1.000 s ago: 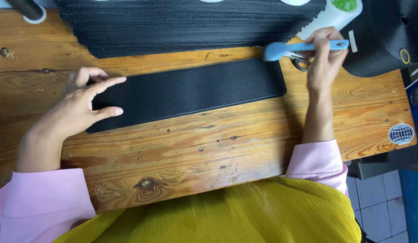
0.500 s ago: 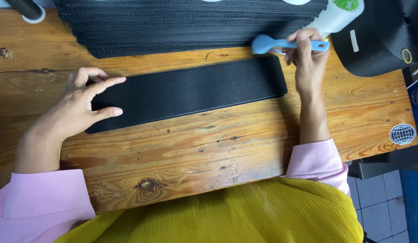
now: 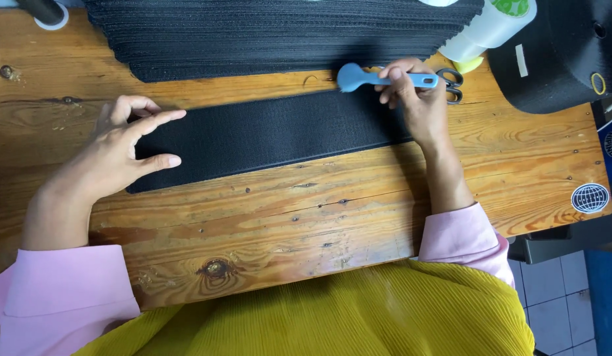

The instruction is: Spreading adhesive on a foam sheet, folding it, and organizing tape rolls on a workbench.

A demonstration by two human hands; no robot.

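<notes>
Left hand [image 3: 121, 155] rests flat, fingers spread, on the black strip [image 3: 273, 135] — right hand [image 3: 414, 99] grips a blue-handled tool [image 3: 378, 78] over the tabletop [image 3: 286, 211].

Left hand [image 3: 124, 148]: palm down, fingers spread, forearm extended forward. Right hand [image 3: 414, 99]: fingers curled closed in a grip, wrist straight.
</notes>
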